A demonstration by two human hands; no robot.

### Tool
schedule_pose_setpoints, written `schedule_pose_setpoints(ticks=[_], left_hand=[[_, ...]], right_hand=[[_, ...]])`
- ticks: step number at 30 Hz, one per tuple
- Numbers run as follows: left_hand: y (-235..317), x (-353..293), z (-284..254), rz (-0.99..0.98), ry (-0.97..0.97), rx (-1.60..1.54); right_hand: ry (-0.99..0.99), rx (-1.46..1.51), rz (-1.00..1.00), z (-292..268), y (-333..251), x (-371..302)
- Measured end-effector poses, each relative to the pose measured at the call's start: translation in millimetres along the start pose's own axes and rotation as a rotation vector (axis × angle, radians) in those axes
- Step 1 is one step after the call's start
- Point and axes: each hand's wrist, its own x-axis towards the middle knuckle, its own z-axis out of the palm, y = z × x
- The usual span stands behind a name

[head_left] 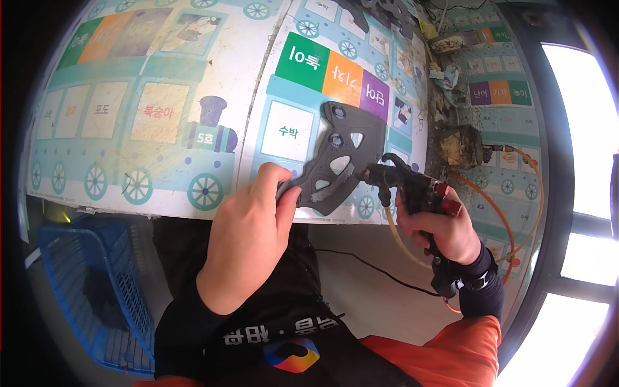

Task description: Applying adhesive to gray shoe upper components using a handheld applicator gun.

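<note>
A flat dark grey cut-out part (369, 143), looking like foam, lies on the printed tabletop (258, 113) near its front edge. It has several openings and round holes, and a lighter, rough-looking strip runs along its lower right. Thumb and fingers of my left hand (242, 242) pinch the part's left end. My right hand (445, 226) is wrapped around a grimy black spray gun (412, 184) with red knobs at its back. The gun's nozzle points left, close to the part's right side. A yellowish hose (394, 226) hangs from under the nozzle.
More dark grey parts (390, 9) lie at the table's far end. A crusted, dirty block (461, 147) with a hose fitting stands at the right. Orange hose (493, 206) and black cable (367, 263) run below. A blue plastic basket (97, 284) sits lower left.
</note>
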Motion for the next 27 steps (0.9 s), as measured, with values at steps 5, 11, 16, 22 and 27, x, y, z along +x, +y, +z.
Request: schedule_pose_setpoints(ticks=[5, 11, 16, 22, 27], left_hand=[[0.8, 0.0, -0.4, -0.018, -0.011, -0.014], [1.3, 0.7, -0.7, -0.027, -0.014, -0.009], [2.3, 1.4, -4.5, -0.045, -0.084, 0.003], [3.1, 2.3, -5.5, -0.039, -0.082, -0.005], [3.6, 2.8, -5.9, -0.048, -0.083, -0.009]], right_hand=[[0.011, -0.032, -0.03, -4.3, -2.1, 3.0], [0.026, -0.051, -0.058, -8.8, -4.4, 8.8], [0.07, -0.02, -0.077, -13.9, -3.2, 16.1], [0.077, -0.019, -0.076, -19.5, -3.4, 25.2], [0.111, -0.031, -0.124, -19.6, -4.9, 30.6]])
